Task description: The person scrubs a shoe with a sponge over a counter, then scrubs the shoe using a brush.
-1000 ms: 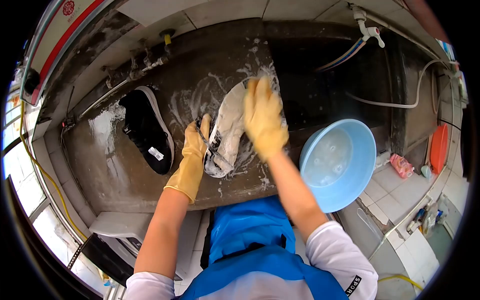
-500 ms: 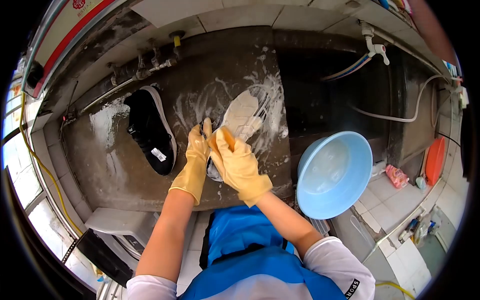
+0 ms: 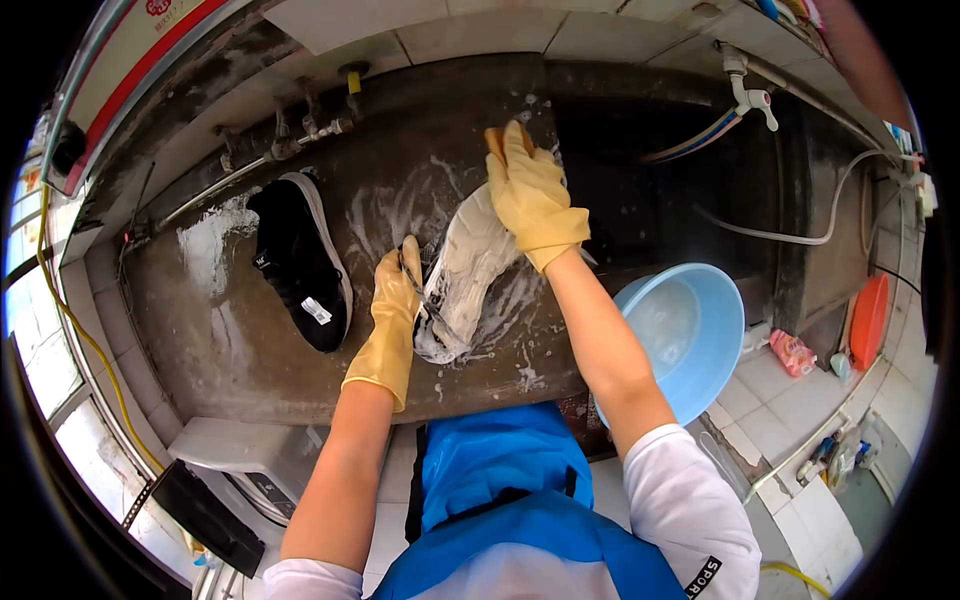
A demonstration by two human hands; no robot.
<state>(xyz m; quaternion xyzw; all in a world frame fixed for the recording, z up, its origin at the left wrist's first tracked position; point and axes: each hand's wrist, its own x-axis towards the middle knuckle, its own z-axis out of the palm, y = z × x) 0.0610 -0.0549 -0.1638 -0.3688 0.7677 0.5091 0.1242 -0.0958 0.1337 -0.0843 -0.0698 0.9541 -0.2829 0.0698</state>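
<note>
- One black sneaker (image 3: 298, 260) rests well to the left of the soapy upturned sneaker (image 3: 465, 270), its long axis slanting the opposite way.
- Gloved left hand (image 3: 391, 295) sits against the soapy upturned sneaker's left side, towards its near end, fingers clasping a dark edge of it.
- That sneaker lies sole up on the concrete slab (image 3: 300, 385), between both hands; its long axis runs away from the body, leaning right. From the left grip it lies immediately rightward; from the right, back towards the body and slightly left.
- Gloved right hand (image 3: 532, 195) is at its far end, fingers around an orange-brown block (image 3: 494, 142), probably a brush; contact with the sole is hidden.
- Light-blue basin (image 3: 718, 345) stands to its right, well apart.
</note>
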